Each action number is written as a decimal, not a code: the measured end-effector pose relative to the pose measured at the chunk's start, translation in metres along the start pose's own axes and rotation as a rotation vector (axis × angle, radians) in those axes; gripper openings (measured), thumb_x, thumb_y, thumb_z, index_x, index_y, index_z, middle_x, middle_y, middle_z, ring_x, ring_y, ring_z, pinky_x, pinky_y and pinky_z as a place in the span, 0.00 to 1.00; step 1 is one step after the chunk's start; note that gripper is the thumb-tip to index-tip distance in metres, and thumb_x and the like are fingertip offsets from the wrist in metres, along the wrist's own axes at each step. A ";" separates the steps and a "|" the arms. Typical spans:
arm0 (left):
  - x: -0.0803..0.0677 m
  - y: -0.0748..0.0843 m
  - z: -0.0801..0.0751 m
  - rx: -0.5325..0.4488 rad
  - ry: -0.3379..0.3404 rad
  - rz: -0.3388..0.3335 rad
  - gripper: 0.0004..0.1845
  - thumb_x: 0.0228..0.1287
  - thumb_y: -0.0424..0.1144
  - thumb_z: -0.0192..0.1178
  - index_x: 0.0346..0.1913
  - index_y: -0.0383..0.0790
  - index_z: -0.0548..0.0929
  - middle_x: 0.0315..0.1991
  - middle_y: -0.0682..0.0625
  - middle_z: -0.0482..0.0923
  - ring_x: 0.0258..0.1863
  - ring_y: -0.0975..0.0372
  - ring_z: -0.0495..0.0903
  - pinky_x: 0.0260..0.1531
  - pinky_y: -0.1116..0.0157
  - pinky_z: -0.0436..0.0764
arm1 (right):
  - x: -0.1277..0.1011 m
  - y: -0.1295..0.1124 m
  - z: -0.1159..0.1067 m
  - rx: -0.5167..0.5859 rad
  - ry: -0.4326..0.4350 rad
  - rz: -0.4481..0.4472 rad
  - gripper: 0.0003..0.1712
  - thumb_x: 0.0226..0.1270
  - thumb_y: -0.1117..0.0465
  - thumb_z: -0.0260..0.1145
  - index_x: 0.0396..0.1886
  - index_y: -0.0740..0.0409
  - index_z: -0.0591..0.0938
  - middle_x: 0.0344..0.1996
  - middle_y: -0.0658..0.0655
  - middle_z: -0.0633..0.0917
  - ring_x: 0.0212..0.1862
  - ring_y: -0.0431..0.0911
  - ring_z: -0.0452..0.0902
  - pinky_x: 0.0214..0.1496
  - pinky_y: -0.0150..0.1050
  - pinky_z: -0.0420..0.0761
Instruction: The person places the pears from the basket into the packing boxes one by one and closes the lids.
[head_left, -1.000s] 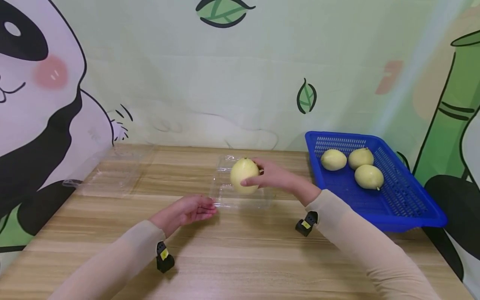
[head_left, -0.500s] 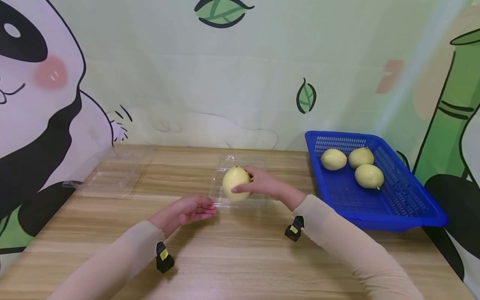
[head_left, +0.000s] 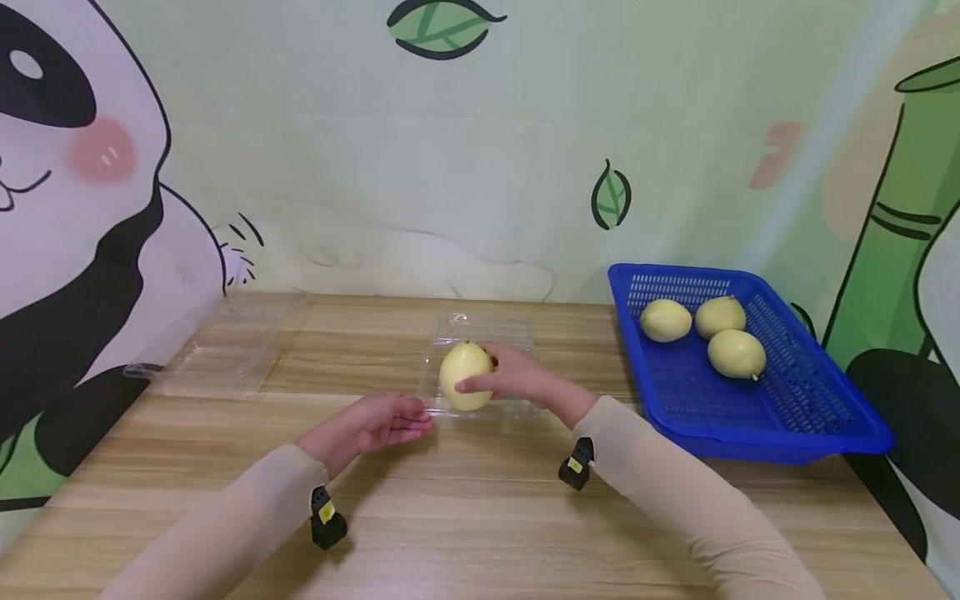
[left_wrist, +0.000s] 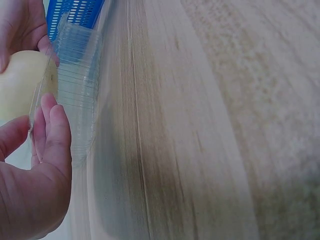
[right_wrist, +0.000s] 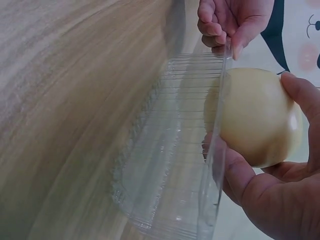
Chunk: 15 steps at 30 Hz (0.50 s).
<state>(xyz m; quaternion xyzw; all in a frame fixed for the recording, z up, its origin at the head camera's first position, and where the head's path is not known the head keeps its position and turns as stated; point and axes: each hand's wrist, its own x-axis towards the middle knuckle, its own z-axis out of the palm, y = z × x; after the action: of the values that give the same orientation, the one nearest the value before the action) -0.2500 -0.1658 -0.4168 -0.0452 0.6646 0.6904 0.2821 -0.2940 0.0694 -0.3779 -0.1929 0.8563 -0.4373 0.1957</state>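
My right hand (head_left: 517, 377) grips a pale yellow round fruit (head_left: 463, 377) and holds it low inside a clear plastic container (head_left: 517, 333) at the middle of the wooden table. In the right wrist view, fingers and thumb wrap the fruit (right_wrist: 255, 117) just inside the container's ribbed wall (right_wrist: 170, 150). My left hand (head_left: 375, 422) is at the container's near left corner and pinches its rim. The left wrist view shows the left hand's fingers (left_wrist: 50, 130) against that rim, with the fruit (left_wrist: 20, 85) behind it.
A blue perforated basket (head_left: 750, 454) stands at the right with three similar fruits (head_left: 720, 316). A second clear container (head_left: 217, 346) lies at the far left by the wall. Bare wood stretches along the table's front (head_left: 465, 533).
My right hand has carried the fruit leftward and down into the clear container. The left hand has stayed at the container's corner.
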 end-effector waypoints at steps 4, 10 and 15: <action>0.001 0.000 0.000 -0.003 0.007 -0.001 0.17 0.79 0.32 0.48 0.63 0.24 0.72 0.30 0.55 0.86 0.32 0.69 0.86 0.42 0.74 0.88 | 0.002 0.001 0.001 0.009 -0.001 0.007 0.45 0.63 0.51 0.75 0.75 0.62 0.67 0.61 0.67 0.81 0.57 0.55 0.82 0.53 0.42 0.90; 0.001 0.000 0.001 -0.004 0.014 0.000 0.18 0.79 0.32 0.48 0.64 0.23 0.71 0.30 0.55 0.86 0.32 0.69 0.86 0.41 0.74 0.88 | 0.006 0.003 0.003 0.035 -0.014 0.027 0.45 0.63 0.52 0.74 0.75 0.62 0.66 0.61 0.67 0.81 0.55 0.54 0.82 0.53 0.41 0.90; 0.001 0.000 0.002 -0.014 0.022 -0.003 0.16 0.79 0.31 0.49 0.61 0.25 0.73 0.29 0.55 0.86 0.31 0.69 0.86 0.42 0.74 0.89 | 0.009 0.002 0.005 0.059 -0.034 0.044 0.44 0.65 0.53 0.74 0.76 0.62 0.66 0.60 0.67 0.81 0.54 0.52 0.82 0.52 0.40 0.90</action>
<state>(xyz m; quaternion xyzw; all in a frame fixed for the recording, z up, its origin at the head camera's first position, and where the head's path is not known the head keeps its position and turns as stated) -0.2499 -0.1632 -0.4171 -0.0556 0.6628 0.6941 0.2756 -0.2996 0.0630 -0.3840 -0.1755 0.8436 -0.4547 0.2253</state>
